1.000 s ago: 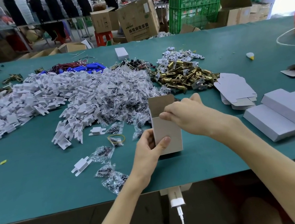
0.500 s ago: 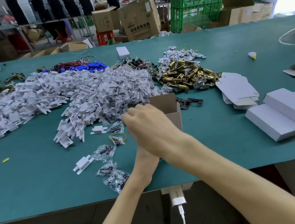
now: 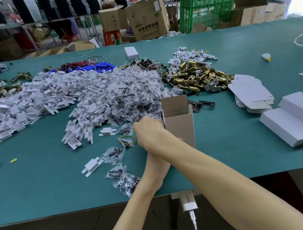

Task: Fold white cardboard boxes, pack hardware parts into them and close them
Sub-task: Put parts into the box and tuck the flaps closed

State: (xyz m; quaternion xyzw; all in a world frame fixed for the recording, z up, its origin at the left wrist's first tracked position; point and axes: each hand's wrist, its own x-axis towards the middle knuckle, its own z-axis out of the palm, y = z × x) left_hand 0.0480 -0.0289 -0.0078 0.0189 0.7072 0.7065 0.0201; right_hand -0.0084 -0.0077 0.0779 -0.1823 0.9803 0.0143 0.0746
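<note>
Our open cardboard box [image 3: 179, 128] stands upright on the green desk [image 3: 41, 185], near the front edge, with its top flap raised and its mouth uncovered. Our left hand [image 3: 157, 162] comes up from below and lies mostly under the right forearm. What shows of it is a thumb tip pressed on the box's front face, so it grips the box low down.

Our right hand [image 3: 149, 132] crosses over the left wrist, just left of the box, with its knuckles toward us. Its fingers point down into the near edge of the pile of small clear screw bags [image 3: 129, 98]. They are hidden there, so we cannot tell how far they curl or whether they hold a bag.

A heap of white plastic brackets [image 3: 49, 100] spreads left of the bags, and brass latch parts [image 3: 195, 77] lie behind the box to the right. Two black metal plates [image 3: 202, 103] rest just behind the box. Flat box blanks [image 3: 249, 91] and closed white boxes [image 3: 300, 121] sit at the right. A few loose screw bags [image 3: 124, 183] and one white bracket [image 3: 92, 166] lie left of our left wrist.
</note>
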